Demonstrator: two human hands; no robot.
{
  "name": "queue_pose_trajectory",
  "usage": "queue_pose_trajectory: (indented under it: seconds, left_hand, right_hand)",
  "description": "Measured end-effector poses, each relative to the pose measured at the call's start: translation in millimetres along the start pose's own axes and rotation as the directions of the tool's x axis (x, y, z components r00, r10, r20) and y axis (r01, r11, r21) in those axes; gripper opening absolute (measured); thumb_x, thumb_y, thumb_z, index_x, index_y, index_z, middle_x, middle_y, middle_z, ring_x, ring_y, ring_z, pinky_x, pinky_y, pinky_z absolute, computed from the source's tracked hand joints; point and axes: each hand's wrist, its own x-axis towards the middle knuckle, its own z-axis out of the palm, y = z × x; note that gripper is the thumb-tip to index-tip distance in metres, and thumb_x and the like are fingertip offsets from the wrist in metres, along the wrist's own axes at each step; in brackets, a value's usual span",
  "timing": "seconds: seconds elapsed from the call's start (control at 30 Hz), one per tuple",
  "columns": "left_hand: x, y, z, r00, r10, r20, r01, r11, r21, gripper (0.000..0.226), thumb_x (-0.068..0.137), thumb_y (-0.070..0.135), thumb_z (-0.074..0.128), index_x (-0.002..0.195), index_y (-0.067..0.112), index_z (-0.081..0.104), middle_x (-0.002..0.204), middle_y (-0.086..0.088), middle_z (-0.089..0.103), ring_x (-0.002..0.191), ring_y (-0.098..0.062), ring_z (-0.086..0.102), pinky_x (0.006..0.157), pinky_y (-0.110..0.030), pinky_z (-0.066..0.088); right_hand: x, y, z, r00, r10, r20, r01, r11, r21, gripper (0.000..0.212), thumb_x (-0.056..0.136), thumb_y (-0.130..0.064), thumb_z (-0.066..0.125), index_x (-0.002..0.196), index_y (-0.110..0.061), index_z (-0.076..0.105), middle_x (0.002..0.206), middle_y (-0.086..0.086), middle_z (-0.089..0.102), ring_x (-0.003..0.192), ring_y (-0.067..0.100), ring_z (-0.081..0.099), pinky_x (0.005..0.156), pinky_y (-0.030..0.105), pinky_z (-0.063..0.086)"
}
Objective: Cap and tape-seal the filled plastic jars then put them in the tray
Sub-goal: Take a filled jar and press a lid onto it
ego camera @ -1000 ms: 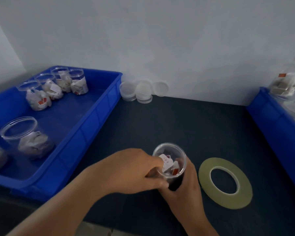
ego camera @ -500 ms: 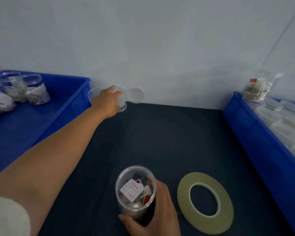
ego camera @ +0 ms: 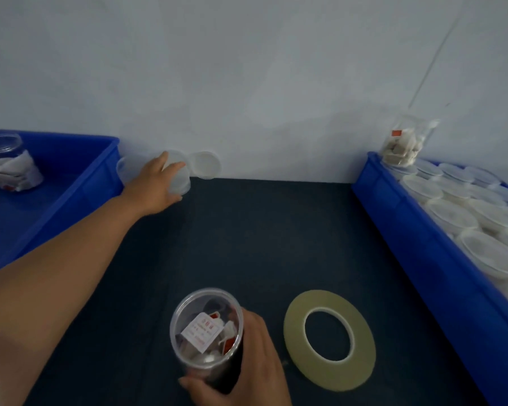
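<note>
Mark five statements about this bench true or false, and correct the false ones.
1. The jar gripped by the right hand is uncapped. True.
2. The tape roll stands on its edge. False: it lies flat on the table, right of the jar.
3. The left hand holds a lid by the wall. True.
4. The right tray holds filled jars. False: it holds clear lids, with a bag at its far corner.
5. A second jar with contents stands in the left tray. True.
</note>
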Motion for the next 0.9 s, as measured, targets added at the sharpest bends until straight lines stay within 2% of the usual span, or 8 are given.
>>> queue_pose_trajectory:
  seconds: [0.1, 0.2, 0.3, 0.47, 0.6, 0.7, 0.8, 0.9]
  left_hand:
    - [9.6, -4.4, 12.2, 0.990, -0.050, 0.129, 0.041, 0.997, 0.073, 0.097, 0.097, 0.051, 0.073, 0.171, 0.031, 0.014, 0.178, -0.010, 0.007, 0.162, -0.037, 0.013, 0.131, -0.054, 0.020]
    - [18.1, -1.5, 23.2, 0.998, -0.060, -0.032, 0.061, 0.997, 0.038, 0.078, 0.097, 0.041, 0.075, 0.162, 0.017, 0.040, 0.160, -0.023, 0.042, 0.140, -0.048, 0.046, 0.117, -0.057, 0.041]
    - [23.7, 8.0, 25.4, 0.986, -0.048, -0.161, 0.049, 0.999, 0.001, 0.046, 0.103, 0.031, 0.067, 0.144, 0.010, 0.059, 0.140, -0.026, 0.058, 0.121, -0.049, 0.057, 0.105, -0.056, 0.048]
    - [12.7, 24.1, 16.8, 0.920, -0.215, -0.327, 0.116, 0.948, -0.297, 0.034, 0.113, 0.031, 0.044, 0.126, 0.004, 0.060, 0.115, -0.022, 0.070, 0.101, -0.041, 0.065, 0.084, -0.047, 0.049]
    - [-14.5, 31.8, -2.9, 0.868, -0.357, -0.345, 0.123, 0.828, -0.546, 0.039, 0.111, 0.034, 0.042, 0.116, 0.002, 0.063, 0.106, -0.016, 0.068, 0.098, -0.034, 0.064, 0.079, -0.045, 0.051]
    - [-56.6, 36.1, -20.0, 0.865, -0.400, -0.303, 0.099, 0.728, -0.679, 0.036, 0.108, 0.046, 0.045, 0.115, 0.018, 0.066, 0.109, 0.000, 0.065, 0.099, -0.022, 0.064, 0.085, -0.049, 0.060]
    - [-122.1, 40.7, -23.4, 0.921, -0.228, -0.317, 0.081, 0.906, -0.415, 0.038, 0.108, 0.055, 0.052, 0.130, 0.026, 0.064, 0.118, 0.006, 0.069, 0.103, -0.016, 0.064, 0.081, -0.031, 0.050]
    - [-187.0, 50.5, -4.7, 0.960, -0.028, -0.278, -0.012, 0.990, -0.141, 0.031, 0.105, 0.034, 0.064, 0.131, 0.018, 0.066, 0.127, -0.007, 0.072, 0.113, -0.029, 0.069, 0.093, -0.041, 0.051]
  right_hand:
    - [9.1, -0.5, -8.5, 0.993, 0.021, 0.112, -0.027, 0.998, 0.051, 0.072, 0.070, -0.034, 0.099, 0.134, -0.033, 0.064, 0.132, -0.014, 0.067, 0.132, 0.007, 0.059, 0.106, 0.022, 0.047]
    - [22.1, 1.5, -9.8, 0.978, 0.014, 0.206, -0.014, 1.000, 0.001, 0.059, 0.069, -0.005, 0.099, 0.122, -0.015, 0.075, 0.120, -0.006, 0.075, 0.118, 0.006, 0.069, 0.102, 0.023, 0.051]
    - [18.1, 7.1, -0.4, 0.983, 0.117, 0.143, -0.099, 0.987, -0.125, 0.075, 0.050, 0.014, 0.100, 0.117, -0.011, 0.077, 0.115, -0.001, 0.076, 0.112, 0.012, 0.071, 0.098, 0.038, 0.056]
    - [-2.3, 4.8, -6.7, 0.998, 0.018, 0.060, -0.022, 0.997, 0.077, 0.075, 0.069, -0.046, 0.096, 0.133, -0.050, 0.057, 0.135, -0.022, 0.059, 0.134, 0.003, 0.056, 0.100, 0.015, 0.048]
    - [-4.0, 0.3, 0.9, 1.000, 0.009, 0.021, -0.010, 0.999, 0.035, 0.085, 0.070, -0.060, 0.091, 0.142, -0.051, 0.047, 0.138, -0.027, 0.054, 0.136, 0.002, 0.053, 0.103, 0.017, 0.048]
    - [-6.3, 6.4, -0.2, 0.999, 0.032, 0.036, -0.034, 0.998, 0.057, 0.087, 0.071, -0.063, 0.090, 0.143, -0.053, 0.043, 0.140, -0.028, 0.051, 0.134, 0.000, 0.053, 0.103, 0.015, 0.047]
    - [-8.5, 7.7, 3.4, 0.999, 0.019, 0.026, -0.021, 0.998, 0.062, 0.087, 0.070, -0.063, 0.090, 0.143, -0.051, 0.043, 0.138, -0.028, 0.051, 0.131, 0.001, 0.055, 0.102, 0.016, 0.048]
    - [-9.7, 10.9, 6.5, 1.000, 0.012, -0.004, -0.012, 0.999, 0.036, 0.086, 0.070, -0.064, 0.089, 0.141, -0.054, 0.041, 0.135, -0.031, 0.051, 0.129, -0.001, 0.055, 0.100, 0.018, 0.050]
